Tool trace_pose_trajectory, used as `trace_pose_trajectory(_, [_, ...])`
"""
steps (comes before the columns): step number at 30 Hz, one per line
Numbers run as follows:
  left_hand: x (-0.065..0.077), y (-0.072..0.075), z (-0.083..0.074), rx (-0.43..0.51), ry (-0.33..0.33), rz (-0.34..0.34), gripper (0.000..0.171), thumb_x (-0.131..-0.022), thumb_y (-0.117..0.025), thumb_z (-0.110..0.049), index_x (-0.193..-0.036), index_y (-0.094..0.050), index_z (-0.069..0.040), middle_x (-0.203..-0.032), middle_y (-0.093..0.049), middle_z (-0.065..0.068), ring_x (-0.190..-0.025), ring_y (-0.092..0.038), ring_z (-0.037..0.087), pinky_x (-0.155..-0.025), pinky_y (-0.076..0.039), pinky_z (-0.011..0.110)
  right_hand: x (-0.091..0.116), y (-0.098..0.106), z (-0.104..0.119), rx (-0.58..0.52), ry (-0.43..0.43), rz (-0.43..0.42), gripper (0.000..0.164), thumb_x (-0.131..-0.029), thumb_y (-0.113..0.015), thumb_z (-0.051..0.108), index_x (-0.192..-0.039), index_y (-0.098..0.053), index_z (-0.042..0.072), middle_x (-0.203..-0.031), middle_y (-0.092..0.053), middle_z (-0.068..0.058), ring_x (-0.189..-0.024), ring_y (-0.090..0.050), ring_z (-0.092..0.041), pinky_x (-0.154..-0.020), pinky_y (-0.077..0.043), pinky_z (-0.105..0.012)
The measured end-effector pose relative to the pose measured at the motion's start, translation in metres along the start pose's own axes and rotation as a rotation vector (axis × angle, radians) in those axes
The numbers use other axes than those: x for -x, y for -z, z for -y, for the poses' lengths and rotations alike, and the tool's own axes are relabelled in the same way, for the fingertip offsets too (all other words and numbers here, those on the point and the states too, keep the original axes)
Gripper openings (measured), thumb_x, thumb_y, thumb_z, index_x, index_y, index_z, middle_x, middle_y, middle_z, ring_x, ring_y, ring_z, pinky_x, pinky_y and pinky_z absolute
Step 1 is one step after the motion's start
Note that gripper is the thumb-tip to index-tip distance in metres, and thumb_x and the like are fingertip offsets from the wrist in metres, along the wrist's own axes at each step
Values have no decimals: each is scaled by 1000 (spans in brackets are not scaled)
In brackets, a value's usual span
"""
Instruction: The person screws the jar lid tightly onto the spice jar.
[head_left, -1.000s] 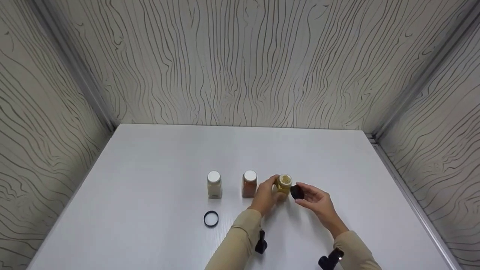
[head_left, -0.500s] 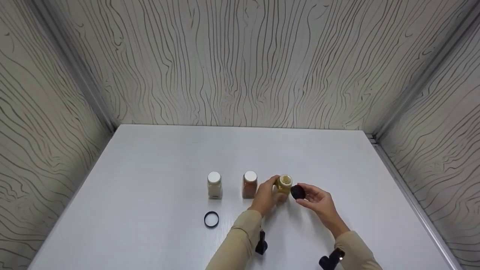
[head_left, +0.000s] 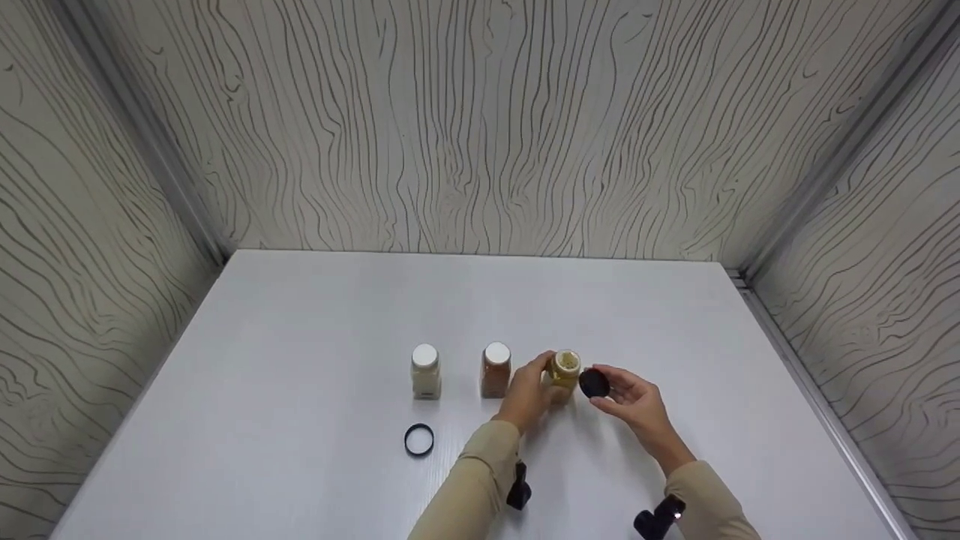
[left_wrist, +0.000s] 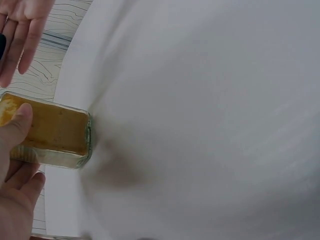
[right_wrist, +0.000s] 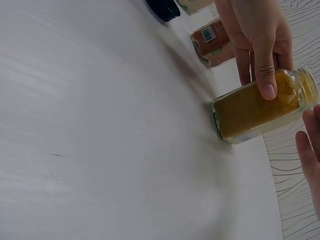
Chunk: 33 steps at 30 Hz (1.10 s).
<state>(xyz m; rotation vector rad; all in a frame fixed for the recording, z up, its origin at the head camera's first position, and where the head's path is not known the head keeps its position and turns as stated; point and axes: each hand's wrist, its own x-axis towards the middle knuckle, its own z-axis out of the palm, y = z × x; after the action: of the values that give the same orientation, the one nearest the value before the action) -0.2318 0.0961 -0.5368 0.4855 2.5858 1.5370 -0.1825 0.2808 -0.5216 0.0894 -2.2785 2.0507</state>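
Note:
In the head view my left hand (head_left: 526,397) grips a square glass spice jar (head_left: 564,382) of yellow-brown powder, its mouth uncovered. The left wrist view has the thumb across the side of this spice jar (left_wrist: 60,127), with fingers behind it. Just right of the jar's neck, my right hand (head_left: 637,409) pinches a black round lid (head_left: 595,383) between thumb and fingers, apart from the mouth. Only a sliver of that lid (left_wrist: 2,46) shows in the left wrist view. In the right wrist view the lid is out of sight.
Left of my left hand stands a white-topped jar of reddish powder (head_left: 496,379). Farther left is a white-topped jar with pale contents (head_left: 426,379). A black-rimmed round lid (head_left: 418,440) lies on the white table (head_left: 300,337). Patterned panels (head_left: 480,135) enclose the back and sides.
The black lid in my right hand has turned slightly, showing more of its face. Both hands keep their hold in nearly the same place. The head view has shifted slightly.

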Motion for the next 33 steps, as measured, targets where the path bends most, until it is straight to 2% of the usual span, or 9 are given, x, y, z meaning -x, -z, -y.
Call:
trace_pose_trajectory(9, [2, -2, 3, 10, 20, -10, 55, -83, -71, -5, -134, -52, -4, -135, -61, 14, -130, -55, 28, -116, -44, 43, 0, 0, -1, -7, 10, 10, 53, -75, -71, -12, -125, -52, -17, -110, -68, 17, -106, -64, 6, -91, -54, -7])
trace_pose_trajectory(17, [1, -1, 0, 0, 9, 0, 54, -84, -70, -7, -135, -51, -6, -136, -60, 13, -131, -54, 27, -116, -43, 42, -1, 4, 0, -13, 29, 11, 53, -75, -71, -12, -125, -52, -17, -111, -69, 15, -108, -64, 5, -93, -53, -8])
trace_pose_trajectory(24, [1, 0, 3, -22, -87, -36, 53, -81, -72, -4, -131, -54, -1, -130, -63, 16, -126, -59, 29, -112, -47, 42, -3, 4, 3, -60, 19, 24, 57, -75, -70, -14, -126, -46, -23, -110, -69, 18, -104, -65, 5, -91, -55, -8])
trace_pose_trajectory(33, [0, 1, 4, -2, -75, -27, 52, -81, -72, -4, -130, -55, -3, -131, -64, 15, -127, -58, 29, -113, -46, 41, -7, 2, 4, -86, 75, 23, 53, -74, -69, -17, -123, -50, -22, -110, -70, 11, -107, -65, 2, -92, -55, -9])
